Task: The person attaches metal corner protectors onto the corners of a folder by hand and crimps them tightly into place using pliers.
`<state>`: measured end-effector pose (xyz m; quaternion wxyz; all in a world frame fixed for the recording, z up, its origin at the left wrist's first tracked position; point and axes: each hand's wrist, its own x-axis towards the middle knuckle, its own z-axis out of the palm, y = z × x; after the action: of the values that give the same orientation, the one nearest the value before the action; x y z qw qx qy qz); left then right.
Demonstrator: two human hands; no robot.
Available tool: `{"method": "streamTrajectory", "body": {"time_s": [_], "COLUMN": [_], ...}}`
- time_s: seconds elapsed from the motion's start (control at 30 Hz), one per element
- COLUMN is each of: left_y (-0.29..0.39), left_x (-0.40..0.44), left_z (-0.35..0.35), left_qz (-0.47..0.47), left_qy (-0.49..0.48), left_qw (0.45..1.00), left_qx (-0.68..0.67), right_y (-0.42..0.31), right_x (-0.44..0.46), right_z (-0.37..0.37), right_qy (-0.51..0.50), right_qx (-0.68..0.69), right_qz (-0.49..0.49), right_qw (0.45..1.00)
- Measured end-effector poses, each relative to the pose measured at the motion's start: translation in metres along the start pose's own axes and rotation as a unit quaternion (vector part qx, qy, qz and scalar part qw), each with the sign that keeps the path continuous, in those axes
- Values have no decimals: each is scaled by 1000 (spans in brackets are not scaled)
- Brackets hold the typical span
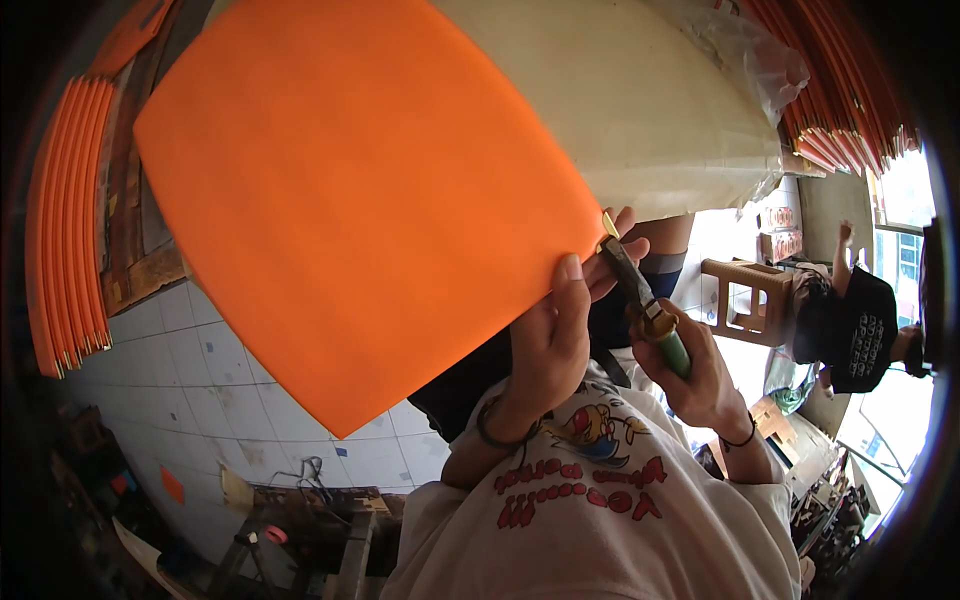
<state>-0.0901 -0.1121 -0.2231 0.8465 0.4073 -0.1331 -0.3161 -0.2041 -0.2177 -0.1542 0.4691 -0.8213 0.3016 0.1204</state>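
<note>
A large orange panel [370, 210] fills the upper left and centre, tilted above the floor. My left hand [562, 335] grips its lower right corner, thumb on the orange face and fingertips showing behind the edge. My right hand [697, 370] is closed round a tool with a green handle [676, 354] and a dark metal head [628, 272]. The tool's tip is at the panel's corner, beside a small yellowish metal piece [610, 225], close to my left fingertips. Whether the tip touches that piece is hard to tell.
Beige sheeting [650, 110] covers a surface behind the panel. Orange panels are stacked at left [68, 220] and upper right [830, 80]. A brown stool [748, 300] and a person in black [860, 330] are at right. Wooden framing [350, 555] stands below left.
</note>
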Motion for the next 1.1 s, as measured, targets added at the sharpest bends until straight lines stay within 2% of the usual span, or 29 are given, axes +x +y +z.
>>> {"method": "streamTrajectory", "body": {"time_s": [0.13, 0.27, 0.37, 0.47, 0.53, 0.7, 0.9, 1.0, 1.1], "left_y": [3, 4, 8, 10, 10, 11, 8, 9, 8], "left_x": [1, 0, -1, -1, -1, -1, 0, 0, -1], "left_z": [-1, 1, 3, 2, -3, -3, 3, 3, -3], "left_qz": [-4, -17, -21, -34, -45, -36, -16, -17, -34], "left_qy": [-5, 3, 8, 0, -22, -27, 11, 10, -23], "left_qw": [1000, 1000, 999, 999, 998, 999, 999, 999, 999], "left_qx": [7, 13, 32, 20, -33, -22, 46, 46, -6], "right_y": [0, 6, 1, -1, -7, -6, -1, -9, -6], "right_x": [-4, -16, -19, -15, -16, -20, -21, -22, -18], "right_z": [2, 6, 1, -1, -5, -5, 0, 1, 3], "right_qy": [8, 6, -44, -70, -69, -81, -58, -48, -39], "right_qx": [24, 200, 206, 127, 122, 152, 128, 158, 90], "right_qz": [23, 27, 79, 18, 31, 49, -26, 34, 3], "right_qw": [999, 979, 974, 989, 990, 984, 990, 986, 995]}}
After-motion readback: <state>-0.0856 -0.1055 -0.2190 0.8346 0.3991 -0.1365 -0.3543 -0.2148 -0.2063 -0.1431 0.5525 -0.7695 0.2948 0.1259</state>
